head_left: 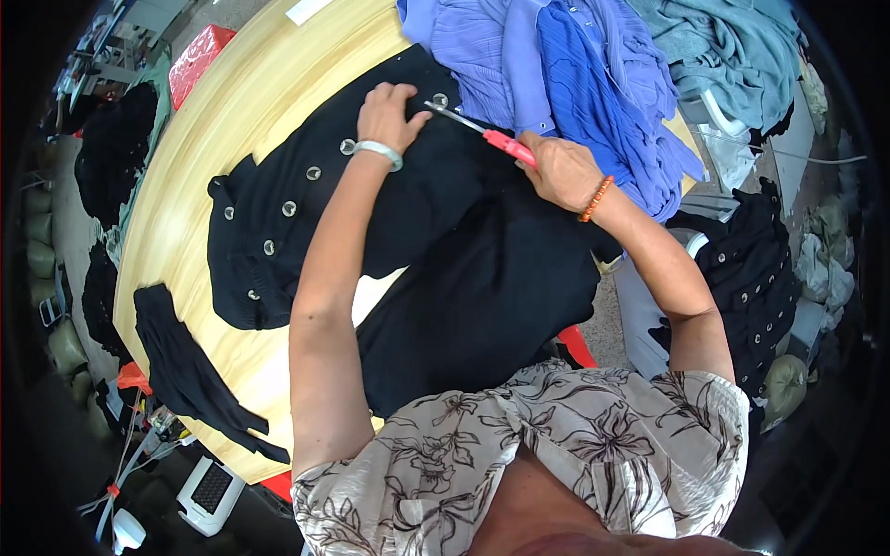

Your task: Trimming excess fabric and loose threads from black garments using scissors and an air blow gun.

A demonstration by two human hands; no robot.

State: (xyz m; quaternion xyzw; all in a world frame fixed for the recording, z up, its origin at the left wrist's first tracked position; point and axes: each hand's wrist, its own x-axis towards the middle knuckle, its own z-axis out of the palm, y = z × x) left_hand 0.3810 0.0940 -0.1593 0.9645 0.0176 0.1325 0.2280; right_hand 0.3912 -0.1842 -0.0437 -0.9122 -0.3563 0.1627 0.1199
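A black buttoned garment [408,213] lies spread across the table, with a row of round metallic-looking buttons down it. My left hand [387,116] rests on the cloth near its far end, thumb apart from the bent fingers, holding nothing. In my right hand [563,172] is a slim tool [501,144] with a pinkish-red handle and a narrow metal blade; its exact kind is unclear. The blade's tip is at a button [440,100] just right of my left thumb. My right fingers are closed round the handle's lower part, which they hide.
The light wood-patterned table [167,250] has a curved left edge. A narrow black cloth piece [185,361] lies at its near left. Blue-violet garments [593,93] are heaped at the far right, beside grey-green cloth [718,56]. Another black buttoned garment [751,287] hangs at right.
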